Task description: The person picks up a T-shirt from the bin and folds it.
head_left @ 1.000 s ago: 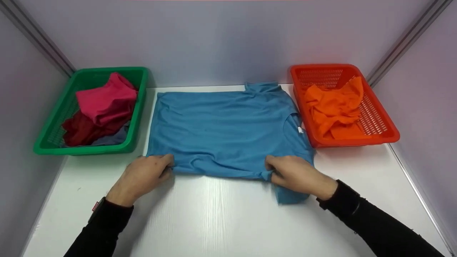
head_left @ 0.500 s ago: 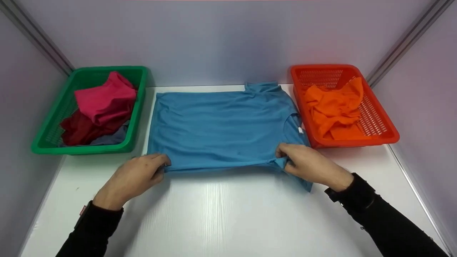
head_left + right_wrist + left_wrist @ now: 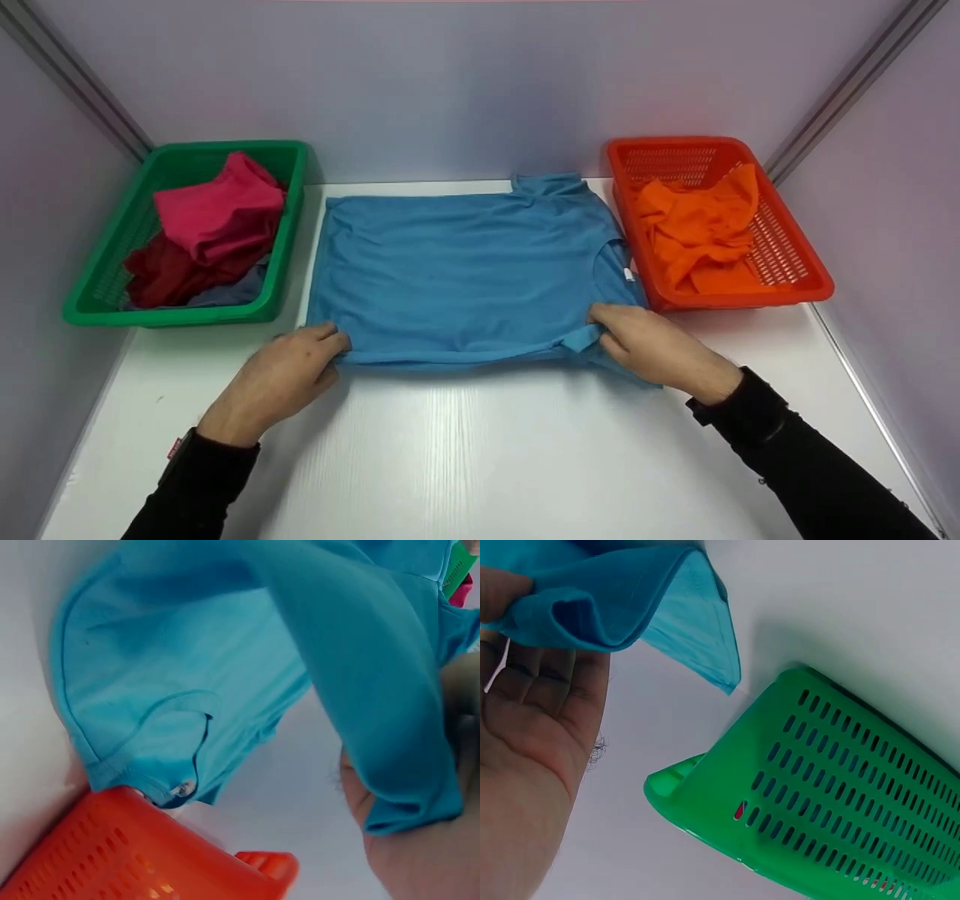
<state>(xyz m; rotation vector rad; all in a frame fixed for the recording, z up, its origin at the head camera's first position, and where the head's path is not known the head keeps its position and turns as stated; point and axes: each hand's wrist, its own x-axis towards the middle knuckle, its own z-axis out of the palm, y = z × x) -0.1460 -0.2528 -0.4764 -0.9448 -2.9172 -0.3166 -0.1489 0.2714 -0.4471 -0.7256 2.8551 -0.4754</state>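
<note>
A blue T-shirt lies spread on the white table, its collar with a small white tag toward the right and one sleeve at the back. At the hem end of its near edge, my left hand pinches the cloth between thumb and fingers. My right hand grips the near edge by the shoulder, holding it slightly raised. In the left wrist view, the hem of the T-shirt curls over the fingers. The right wrist view shows a fold of the T-shirt hanging over the right hand, whose fingertips are partly hidden.
A green basket at the left holds pink, dark red and grey-blue cloths. Close against the collar on the right stands a red basket with an orange cloth. Walls enclose the back and both sides.
My right hand has moved right and slightly back with the cloth, and my left hand slightly left. The T-shirt's near edge has straightened, and the near sleeve is drawn in under it.
</note>
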